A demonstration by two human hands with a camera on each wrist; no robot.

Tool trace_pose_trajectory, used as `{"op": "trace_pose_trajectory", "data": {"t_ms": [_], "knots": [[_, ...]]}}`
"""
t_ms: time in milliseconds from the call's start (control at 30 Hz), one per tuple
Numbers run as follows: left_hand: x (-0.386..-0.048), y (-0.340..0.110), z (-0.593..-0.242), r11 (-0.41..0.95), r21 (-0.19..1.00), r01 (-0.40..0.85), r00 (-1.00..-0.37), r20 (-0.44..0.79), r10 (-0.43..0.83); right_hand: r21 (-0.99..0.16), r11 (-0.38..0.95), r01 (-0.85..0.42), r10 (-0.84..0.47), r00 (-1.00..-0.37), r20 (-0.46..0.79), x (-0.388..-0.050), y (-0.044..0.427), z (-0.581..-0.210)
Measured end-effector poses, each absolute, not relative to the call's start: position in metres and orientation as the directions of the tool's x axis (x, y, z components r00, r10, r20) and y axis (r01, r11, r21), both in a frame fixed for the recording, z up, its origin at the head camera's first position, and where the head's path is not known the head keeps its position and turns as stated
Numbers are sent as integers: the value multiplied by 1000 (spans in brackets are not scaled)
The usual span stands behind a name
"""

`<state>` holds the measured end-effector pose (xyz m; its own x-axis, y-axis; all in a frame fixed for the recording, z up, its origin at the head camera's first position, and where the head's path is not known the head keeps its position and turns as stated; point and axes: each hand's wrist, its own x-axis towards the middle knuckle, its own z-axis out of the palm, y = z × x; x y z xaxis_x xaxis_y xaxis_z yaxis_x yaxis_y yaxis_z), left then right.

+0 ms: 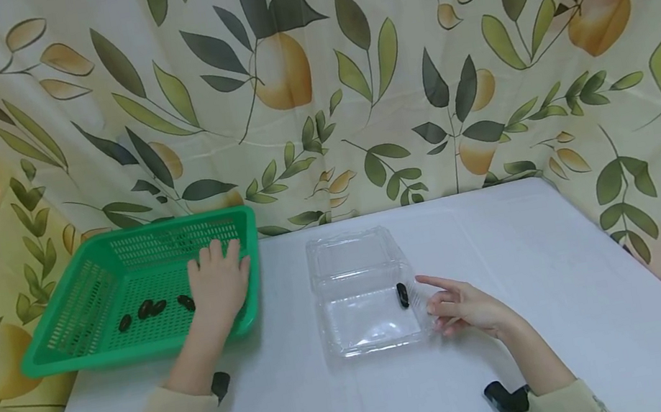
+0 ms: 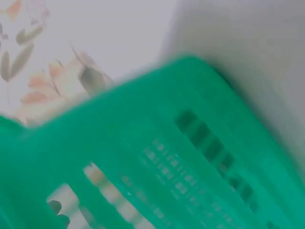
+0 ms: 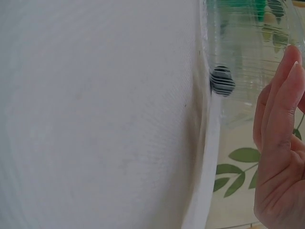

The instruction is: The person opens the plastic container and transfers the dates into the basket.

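My left hand point(image 1: 217, 283) reaches into the right end of a green plastic basket point(image 1: 144, 252), back of the hand up and fingers stretched toward the far wall. What lies under its palm is hidden. Several dark, glossy oval pieces point(image 1: 125, 323) lie on the basket floor to the left of the hand. A clear hinged plastic box point(image 1: 362, 314) lies with its lid folded back. One dark oval piece point(image 1: 402, 295) is inside, near the box's right wall. Beside that wall is my right hand point(image 1: 462, 306), its index finger extended and the others loosely bent; whether it touches the box is unclear.
A white cloth covers the table point(image 1: 402, 398). Behind it hangs a curtain point(image 1: 308, 151) printed with fruit and leaves. A black wrist camera point(image 1: 507, 399) sticks out from the right wrist, near the tabletop. The left wrist view is blurred and shows mostly the basket point(image 2: 143, 109).
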<state>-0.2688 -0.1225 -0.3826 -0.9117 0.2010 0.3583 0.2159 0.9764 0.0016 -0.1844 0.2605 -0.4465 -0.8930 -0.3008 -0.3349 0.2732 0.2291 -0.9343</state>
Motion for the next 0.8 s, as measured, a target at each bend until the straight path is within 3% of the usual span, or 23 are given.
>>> {"op": "trace_pose_trajectory", "data": {"t_ms": [233,600,800], "knots": [[-259,-79,-394,946,-47,321,-869,382,314,-931,229,282,-300,-890,-344,-184,260,-445],[-241,-19,-420,877,-109,468,-855,195,481,-936,215,280,-316,-887,-338,-185,260,-445],[-228,10,-431,820,-132,556,-794,205,572,-938,215,272,-321,-887,-331,-186,261,-447]]}}
